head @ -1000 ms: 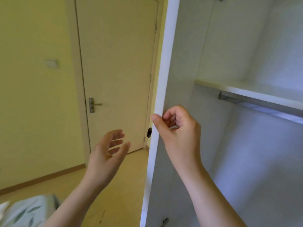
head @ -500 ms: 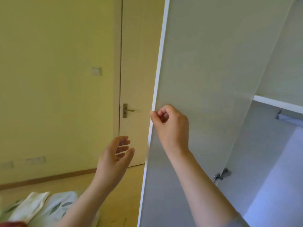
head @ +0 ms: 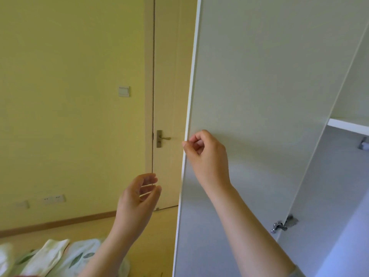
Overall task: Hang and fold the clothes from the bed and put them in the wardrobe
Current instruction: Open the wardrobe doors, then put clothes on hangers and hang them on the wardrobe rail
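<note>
**Wardrobe door held wide, nothing put away yet**

The wardrobe door (head: 259,96) stands swung out toward the person, its pale inner face filling the middle of the view. The right hand (head: 207,156) is at its free edge. The fingers are curled tight toward the palm and the thumb reaches to the white edge strip, so the door looks pinched there and nothing else is held. That grip at about handle height reads as steering the panel on its hinge (head: 283,224), most likely to clear access to the wardrobe (head: 329,196) before any clothes go in.

The left hand (head: 137,198) hovers apart from the door, just left of it and lower. Its fingers are loosely curved and spread, and it holds nothing — probably kept free for the next garment.

What shows of the wardrobe is plain and pale. A white shelf (head: 347,126) crosses the top right, with a small metal bracket (head: 363,143) under it that may carry a hanging rail. No garment is visible inside.

The clothes are well away, at the bottom left. A cream cloth (head: 46,254) lies in a long flat strip on the bed (head: 79,254), over leaf-printed fabric — whether that print is bedding or another garment cannot be told. None of it is hung or folded away, so the task looks barely begun.

Beyond the door edge stands a closed room door (head: 169,76) with a metal handle (head: 162,138). The yellow wall (head: 69,96) carries a light switch (head: 123,91) and, low down, sockets (head: 54,199).
</note>
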Motion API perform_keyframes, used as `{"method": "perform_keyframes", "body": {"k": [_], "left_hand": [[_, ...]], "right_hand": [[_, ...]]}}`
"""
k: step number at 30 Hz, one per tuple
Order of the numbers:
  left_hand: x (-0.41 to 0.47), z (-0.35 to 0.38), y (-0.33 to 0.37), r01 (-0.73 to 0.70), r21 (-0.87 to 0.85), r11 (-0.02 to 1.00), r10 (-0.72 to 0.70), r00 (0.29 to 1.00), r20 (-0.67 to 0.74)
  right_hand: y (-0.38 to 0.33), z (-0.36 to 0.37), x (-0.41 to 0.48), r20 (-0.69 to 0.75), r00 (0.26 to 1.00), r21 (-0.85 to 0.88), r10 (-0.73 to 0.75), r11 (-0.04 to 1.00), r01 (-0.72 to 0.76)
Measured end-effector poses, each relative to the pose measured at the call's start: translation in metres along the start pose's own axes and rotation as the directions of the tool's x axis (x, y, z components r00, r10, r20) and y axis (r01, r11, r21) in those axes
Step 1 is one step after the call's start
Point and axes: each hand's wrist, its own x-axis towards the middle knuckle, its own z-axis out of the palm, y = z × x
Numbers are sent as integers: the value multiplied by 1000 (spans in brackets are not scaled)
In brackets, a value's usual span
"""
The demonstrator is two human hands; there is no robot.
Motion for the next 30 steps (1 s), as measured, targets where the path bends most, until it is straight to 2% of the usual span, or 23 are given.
{"method": "perform_keyframes", "body": {"k": [7, 15, 19, 23, 30], "left_hand": [[-20, -9, 10, 38, -68, 997, -41, 998, -41], [-65, -12, -9, 127, -64, 990, -132, 988, -79], [-72, -35, -31, 183, -57, 982, -188, 974, -122], [-47, -69, -50, 173, -54, 983, -180, 966, -186], [-5, -144, -113, 230, -65, 971, -239, 925, -295]], "right_hand": [[6, -23, -50, 49, 993, 199, 105, 974, -113], [18, -12, -102, 256, 958, 288, 131, 936, -205], [20, 19, -125, 341, 928, 293, 152, 920, -259], [14, 62, -111, 387, 911, 313, 144, 908, -277], [-12, 180, -90, 520, 850, 328, 87, 899, -292]]}}
